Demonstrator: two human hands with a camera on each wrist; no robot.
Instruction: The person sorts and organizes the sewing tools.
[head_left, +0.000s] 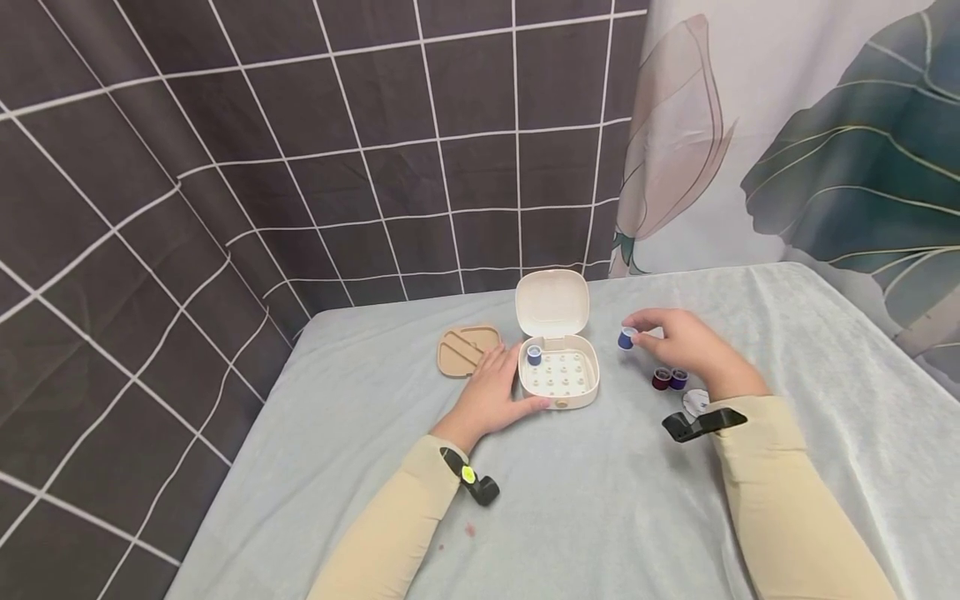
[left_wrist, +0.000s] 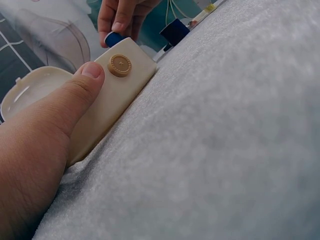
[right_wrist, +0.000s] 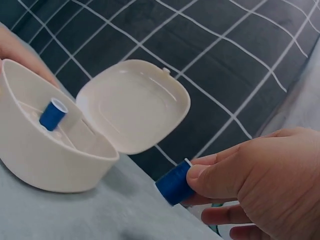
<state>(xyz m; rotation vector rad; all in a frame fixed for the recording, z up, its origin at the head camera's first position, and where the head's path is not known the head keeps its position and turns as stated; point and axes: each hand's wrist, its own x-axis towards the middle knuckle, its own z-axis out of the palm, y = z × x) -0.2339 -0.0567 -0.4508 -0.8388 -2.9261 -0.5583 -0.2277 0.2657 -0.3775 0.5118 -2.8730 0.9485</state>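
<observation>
A cream sewing box (head_left: 558,402) stands on the cloth with its lid (head_left: 552,303) raised. Rows of small pegs line its floor, and one blue thread spool (right_wrist: 52,116) sits upright in the back left corner. My left hand (head_left: 491,398) holds the box at its front left, thumb on the front wall near the round tan button (left_wrist: 120,65), fingers along the left side. To the right of the box, my right hand (head_left: 684,343) pinches a second blue thread spool (right_wrist: 172,185) between thumb and fingers, held above the cloth.
A tan divided tray (head_left: 459,352) lies left of the box. Close to my right wrist stand a dark red spool (head_left: 661,379) and a purple spool (head_left: 678,380), with a white round piece (head_left: 695,402) beside them. Behind the table (head_left: 585,517) hang curtains (head_left: 360,150).
</observation>
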